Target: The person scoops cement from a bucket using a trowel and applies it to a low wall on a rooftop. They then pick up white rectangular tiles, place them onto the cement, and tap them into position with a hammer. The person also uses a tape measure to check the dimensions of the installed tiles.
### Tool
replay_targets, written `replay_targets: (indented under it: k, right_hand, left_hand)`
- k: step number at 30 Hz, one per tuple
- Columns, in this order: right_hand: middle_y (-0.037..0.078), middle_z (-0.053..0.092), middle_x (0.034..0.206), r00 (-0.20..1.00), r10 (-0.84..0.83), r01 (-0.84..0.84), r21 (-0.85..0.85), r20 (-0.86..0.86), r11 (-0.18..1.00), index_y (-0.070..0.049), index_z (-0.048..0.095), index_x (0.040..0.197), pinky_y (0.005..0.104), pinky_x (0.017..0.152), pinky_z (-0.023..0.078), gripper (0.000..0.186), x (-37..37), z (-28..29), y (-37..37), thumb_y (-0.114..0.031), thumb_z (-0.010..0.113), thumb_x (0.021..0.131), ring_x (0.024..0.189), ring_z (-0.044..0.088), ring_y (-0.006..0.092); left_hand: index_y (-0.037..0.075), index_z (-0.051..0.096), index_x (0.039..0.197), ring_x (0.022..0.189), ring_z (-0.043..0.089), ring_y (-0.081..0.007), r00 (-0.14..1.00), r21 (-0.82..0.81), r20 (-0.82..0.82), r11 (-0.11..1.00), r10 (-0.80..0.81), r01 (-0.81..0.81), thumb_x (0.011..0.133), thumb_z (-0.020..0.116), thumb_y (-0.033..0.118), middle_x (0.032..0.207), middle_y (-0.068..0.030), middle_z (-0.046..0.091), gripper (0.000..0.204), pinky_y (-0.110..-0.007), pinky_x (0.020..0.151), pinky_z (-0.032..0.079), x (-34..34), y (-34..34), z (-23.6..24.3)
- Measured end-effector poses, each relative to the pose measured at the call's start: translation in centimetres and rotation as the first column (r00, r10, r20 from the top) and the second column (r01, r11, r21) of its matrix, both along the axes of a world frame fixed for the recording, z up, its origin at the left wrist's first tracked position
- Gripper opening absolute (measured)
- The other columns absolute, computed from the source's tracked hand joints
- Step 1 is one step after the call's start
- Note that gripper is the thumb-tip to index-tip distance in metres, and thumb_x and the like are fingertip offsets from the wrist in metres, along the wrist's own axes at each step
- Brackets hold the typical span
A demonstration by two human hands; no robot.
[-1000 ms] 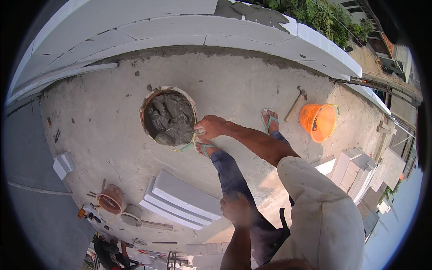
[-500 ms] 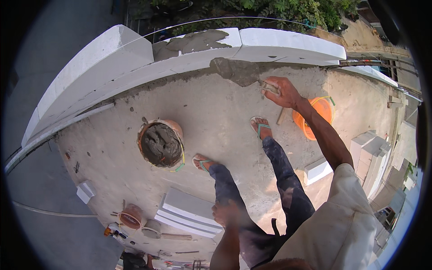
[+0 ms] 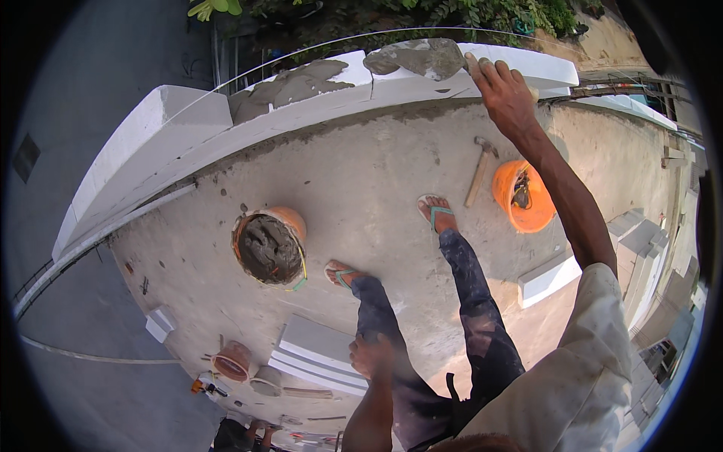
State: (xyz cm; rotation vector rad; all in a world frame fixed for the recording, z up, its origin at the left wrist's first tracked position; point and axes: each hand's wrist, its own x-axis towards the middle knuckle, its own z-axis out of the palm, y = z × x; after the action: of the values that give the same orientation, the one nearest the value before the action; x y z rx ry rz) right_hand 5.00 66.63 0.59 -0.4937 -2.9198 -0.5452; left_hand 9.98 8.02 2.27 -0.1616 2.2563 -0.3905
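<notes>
My right hand is stretched far forward and closed round the handle of a trowel. Its blade carries a thick load of wet grey mortar, seen over the top of a low white block wall. To the left, more mortar lies spread on the wall top, up to a raised white block. My left hand rests on my left thigh with curled fingers and no tool showing in it.
A mortar-filled bucket stands by my left foot. To the right are a hammer and an orange bucket with something inside. Stacked white blocks lie behind on the left. A string runs along the wall. Another person shows at the lower edge.
My right hand has swung the loaded trowel forward and up, from in front of the wall to over its top. My left hand has stayed on my thigh. The hammer has come into full view.
</notes>
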Motion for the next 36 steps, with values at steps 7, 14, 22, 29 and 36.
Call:
replay_targets:
  k: [7,14,22,29,36]
  right_hand:
    - [0.007,0.060,0.124,0.991,-0.132,0.132,-0.007,-0.011,0.991,-0.003,0.043,0.160,0.0386,0.083,0.049,0.077,5.0,-1.0,1.0,-0.004,0.065,0.086,0.111,0.058,0.0267]
    - [0.017,0.060,0.130,0.903,-0.410,0.349,-0.338,-0.127,0.874,0.001,0.050,0.151,0.0494,0.096,0.050,0.065,7.5,-5.1,-3.7,0.005,0.061,0.087,0.113,0.056,0.0381]
    - [0.022,0.055,0.133,0.837,-0.513,0.374,-0.485,-0.191,0.790,0.002,0.056,0.139,0.0546,0.098,0.047,0.051,9.4,-8.4,-14.6,0.003,0.060,0.089,0.114,0.053,0.0440]
    - [0.013,0.059,0.131,0.905,-0.395,0.319,-0.359,-0.161,0.877,-0.004,0.051,0.153,0.0464,0.091,0.048,0.067,1.1,-4.0,-11.8,0.000,0.063,0.087,0.112,0.056,0.0340]
    - [0.008,0.060,0.128,0.944,-0.290,0.278,-0.090,-0.157,0.956,-0.008,0.048,0.157,0.0414,0.084,0.049,0.074,1.4,-3.9,-7.0,-0.004,0.065,0.085,0.106,0.058,0.0282]
  left_hand:
    - [0.006,0.061,0.140,0.125,0.061,-0.0385,1.000,0.013,0.001,1.000,0.006,-0.006,0.087,0.072,0.047,0.140,-0.0177,0.060,0.068,-0.051,0.104,0.050,0.4,0.1,0.0]
    - [0.007,0.061,0.140,0.126,0.060,-0.0390,1.000,-0.011,0.015,1.000,0.027,-0.027,0.087,0.073,0.046,0.140,-0.0180,0.059,0.067,-0.052,0.104,0.050,0.7,0.3,-0.3]
    - [0.009,0.061,0.141,0.126,0.060,-0.0390,0.999,-0.009,0.025,1.000,0.025,-0.025,0.086,0.074,0.045,0.139,-0.0177,0.060,0.067,-0.053,0.104,0.050,0.7,-0.4,-0.7]
    - [0.007,0.062,0.140,0.126,0.060,-0.0390,0.999,0.022,0.021,0.999,0.037,-0.038,0.087,0.073,0.044,0.140,-0.0180,0.060,0.066,-0.053,0.104,0.050,0.1,0.1,0.1]
    - [0.007,0.062,0.141,0.127,0.060,-0.0401,0.996,0.003,0.008,0.996,0.084,-0.084,0.086,0.073,0.045,0.140,-0.0191,0.060,0.068,-0.054,0.106,0.050,0.5,-0.9,-0.2]
